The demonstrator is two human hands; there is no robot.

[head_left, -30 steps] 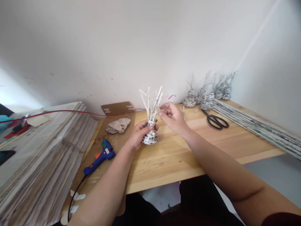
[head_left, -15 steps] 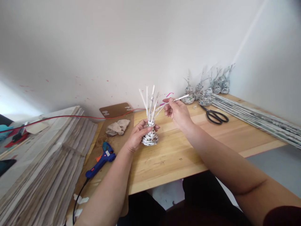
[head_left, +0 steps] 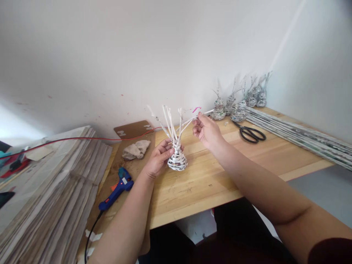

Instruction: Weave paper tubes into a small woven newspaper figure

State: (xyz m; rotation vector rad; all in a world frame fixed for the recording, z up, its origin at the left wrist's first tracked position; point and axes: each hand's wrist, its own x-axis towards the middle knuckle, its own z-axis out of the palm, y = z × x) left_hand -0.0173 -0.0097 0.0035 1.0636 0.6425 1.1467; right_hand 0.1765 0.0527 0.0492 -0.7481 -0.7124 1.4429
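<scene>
A small woven piece of rolled paper (head_left: 178, 161), wide at the base and narrow at the neck, stands upright above the wooden table (head_left: 192, 194). My left hand (head_left: 162, 154) is closed around its neck, the far fingers partly hidden behind it. Several white paper sticks fan up and outward from the neck. Between the thumb and fingers of my right hand (head_left: 206, 128) is pinched a paper tube (head_left: 192, 118) that runs from the woven neck up to the right, its end poking out past the hand.
Black scissors (head_left: 250, 135) lie at the right, beside long paper tubes (head_left: 291, 135). Several finished woven pieces (head_left: 218, 110) stand by the wall. At left are a blue glue gun (head_left: 118, 190), a crumpled cloth (head_left: 136, 149), a stack of newspaper (head_left: 66, 183) and a red cord (head_left: 90, 138).
The woven piece has been turned in my left hand, so its sticks now fan differently, one leaning far left. My right hand keeps its pinch at about the same height.
</scene>
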